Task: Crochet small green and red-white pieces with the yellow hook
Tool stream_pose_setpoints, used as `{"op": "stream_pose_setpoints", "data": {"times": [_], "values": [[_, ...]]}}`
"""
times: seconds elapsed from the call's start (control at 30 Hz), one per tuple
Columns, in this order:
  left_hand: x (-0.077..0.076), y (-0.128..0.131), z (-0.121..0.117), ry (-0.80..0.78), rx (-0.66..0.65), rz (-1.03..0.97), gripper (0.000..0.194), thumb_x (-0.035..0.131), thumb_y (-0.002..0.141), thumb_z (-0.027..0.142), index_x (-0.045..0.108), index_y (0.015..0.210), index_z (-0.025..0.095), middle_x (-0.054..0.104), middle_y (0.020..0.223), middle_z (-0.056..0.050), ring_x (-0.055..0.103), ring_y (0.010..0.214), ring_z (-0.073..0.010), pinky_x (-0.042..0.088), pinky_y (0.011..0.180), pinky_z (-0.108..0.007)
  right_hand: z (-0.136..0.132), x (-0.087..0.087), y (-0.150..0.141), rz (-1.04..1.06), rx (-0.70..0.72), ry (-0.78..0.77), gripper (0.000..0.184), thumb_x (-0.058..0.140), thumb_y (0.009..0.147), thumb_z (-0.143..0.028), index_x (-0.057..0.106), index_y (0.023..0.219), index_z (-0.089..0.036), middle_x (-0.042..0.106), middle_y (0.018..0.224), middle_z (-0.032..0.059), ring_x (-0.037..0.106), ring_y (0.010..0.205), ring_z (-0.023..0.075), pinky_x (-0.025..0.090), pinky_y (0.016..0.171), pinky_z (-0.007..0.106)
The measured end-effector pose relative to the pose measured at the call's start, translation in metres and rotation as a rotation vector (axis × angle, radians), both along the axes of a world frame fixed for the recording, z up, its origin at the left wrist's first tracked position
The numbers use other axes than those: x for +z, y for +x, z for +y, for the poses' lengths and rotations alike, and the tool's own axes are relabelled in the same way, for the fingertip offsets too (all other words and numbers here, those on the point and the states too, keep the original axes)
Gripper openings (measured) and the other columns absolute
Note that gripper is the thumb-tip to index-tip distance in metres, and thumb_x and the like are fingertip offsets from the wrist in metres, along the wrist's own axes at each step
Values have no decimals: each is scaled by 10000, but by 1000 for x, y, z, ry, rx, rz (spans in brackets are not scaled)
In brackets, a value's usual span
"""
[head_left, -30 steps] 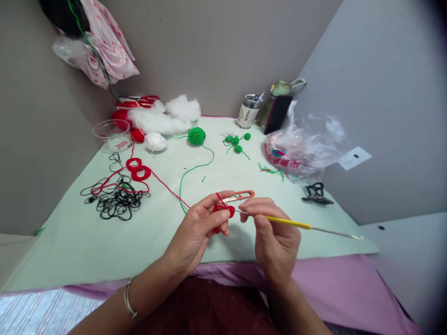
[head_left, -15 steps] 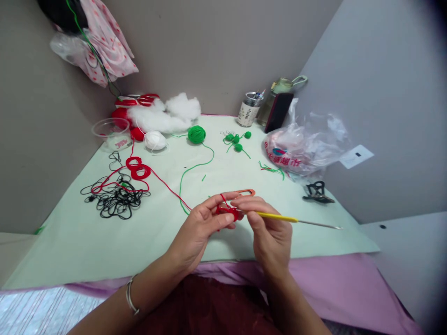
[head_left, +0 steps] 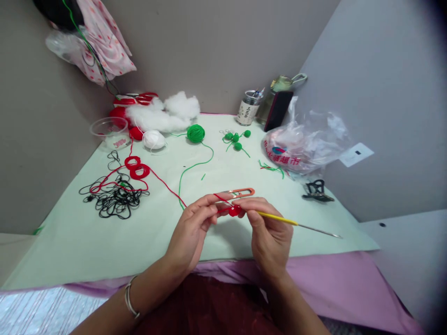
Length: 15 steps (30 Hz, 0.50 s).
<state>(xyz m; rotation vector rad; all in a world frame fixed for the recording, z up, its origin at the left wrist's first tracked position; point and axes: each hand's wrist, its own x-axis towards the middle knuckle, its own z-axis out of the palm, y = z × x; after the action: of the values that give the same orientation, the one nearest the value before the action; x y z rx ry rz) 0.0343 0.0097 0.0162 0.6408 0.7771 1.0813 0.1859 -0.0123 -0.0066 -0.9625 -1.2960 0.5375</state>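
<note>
My right hand (head_left: pixel 270 232) is closed round a crochet hook with a yellow handle (head_left: pixel 277 217). Its long bare metal end points out to the right, while the working end meets a small red crocheted piece (head_left: pixel 234 211) by my right fingertips. Thumb and fingers of my left hand (head_left: pixel 190 228) pinch red yarn just left of that piece, and a strand passes over the raised index finger. From the left hand the red yarn (head_left: pixel 167 187) runs back to loose red coils (head_left: pixel 139 171). Just beyond my fingers lies an orange-handled tool (head_left: pixel 247 191), partly hidden.
Tangled black cord (head_left: pixel 120 200) lies left. Behind are white stuffing (head_left: pixel 153 117), a white yarn ball (head_left: pixel 154 139), a green yarn ball (head_left: pixel 196 133) and several small green balls (head_left: pixel 237 146). A plastic bag (head_left: pixel 296 146), phone (head_left: pixel 278 110) and pen holder (head_left: pixel 248 109) stand right.
My left fingers have shifted left off the red piece and now pinch the yarn beside it. The piece stays at the hook, and more of the orange-handled tool shows.
</note>
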Motion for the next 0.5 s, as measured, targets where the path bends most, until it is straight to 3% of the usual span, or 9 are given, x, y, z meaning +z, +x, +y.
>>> {"op": "stream_pose_setpoints", "data": {"times": [0.13,0.23,0.4,0.5], "values": [[5,2,2,-95,5,-160,139,767,796,148,850,907,144,746,826,-41,668,835,-138,522,759,-207,-2,-1,-3,-27,15,30,221,632,1017,-161,804,1048,-296,830,989,21,754,902,199,616,819,380],[6,5,4,-182,21,-254,128,813,735,106,816,862,115,725,842,-38,618,711,-86,503,629,-161,-1,-1,-4,-35,3,34,209,633,1016,-173,804,1041,-291,830,976,27,758,887,207,619,807,391],[4,3,5,-192,27,-280,212,804,690,39,799,884,122,679,797,-16,623,722,-79,537,686,-150,0,-1,-5,-35,0,41,214,629,1016,-170,801,1046,-293,828,974,29,760,892,212,619,802,395],[2,1,5,-136,-32,-244,222,796,737,88,820,956,117,664,808,-17,602,703,-85,518,656,-172,-1,-1,-5,-43,5,41,221,629,1017,-161,801,1052,-295,826,983,30,759,902,211,619,810,393]]}}
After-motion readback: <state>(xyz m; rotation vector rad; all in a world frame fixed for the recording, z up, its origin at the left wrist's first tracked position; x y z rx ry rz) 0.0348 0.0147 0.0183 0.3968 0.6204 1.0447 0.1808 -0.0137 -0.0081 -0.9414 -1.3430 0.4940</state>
